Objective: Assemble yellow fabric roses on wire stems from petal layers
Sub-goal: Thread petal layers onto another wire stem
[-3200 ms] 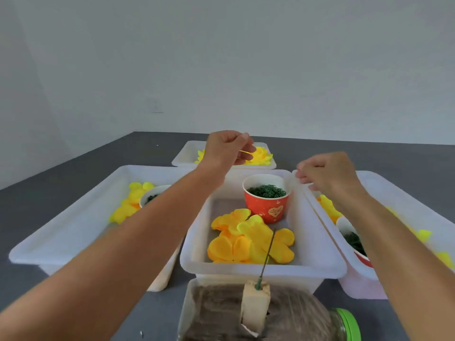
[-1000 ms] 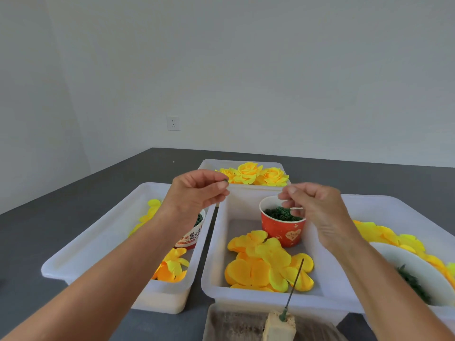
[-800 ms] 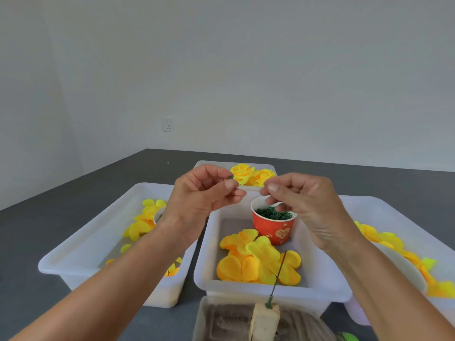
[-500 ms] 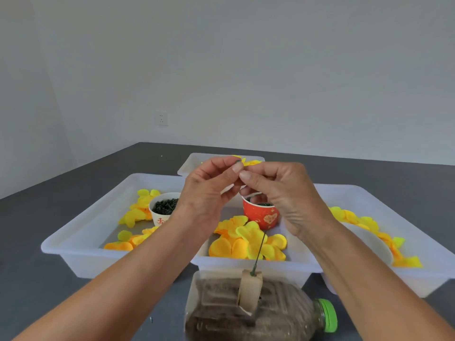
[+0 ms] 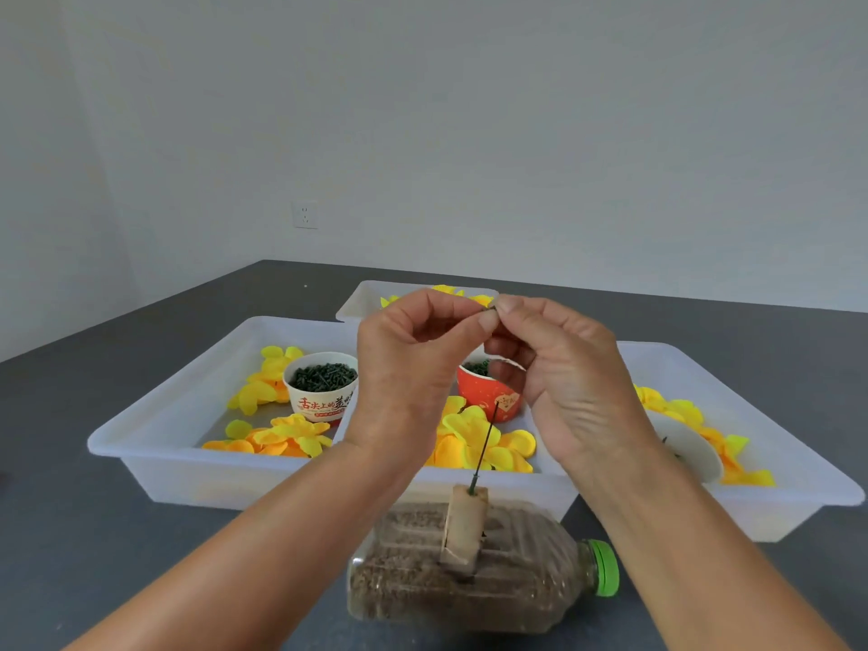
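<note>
While both hands are raised above the red cup (image 5: 491,397), their fingertips meet on one tiny dark green piece (image 5: 487,310), too small to make out; by its colour it probably came from that cup. The left hand (image 5: 413,364) pinches it between thumb and forefinger, and the right hand (image 5: 559,368) pinches it from the other side, the other fingers of both hands curled.

Nearer the person than the red cup, a thin green wire stem (image 5: 484,443) stands tilted and bare in a pale block (image 5: 465,521) fixed on a brown-filled bottle (image 5: 474,580) that lies on its side on the bench (image 5: 94,533). Loose yellow petal layers (image 5: 479,444) lie just in front of the red cup in the same white tray (image 5: 559,481). Left of the red cup, a white cup (image 5: 321,385) of dark green bits sits in another tray (image 5: 155,444) with more petals. Behind the red cup, a far tray (image 5: 361,300) holds yellow flowers, mostly hidden by the hands.

My reading is that a new rose is just beginning: the small piece is being readied or separated, with nothing yet on the stem. Next, it would need lowering to the stem's tip and threading on, which calls for steady aim at a very fine point.
</note>
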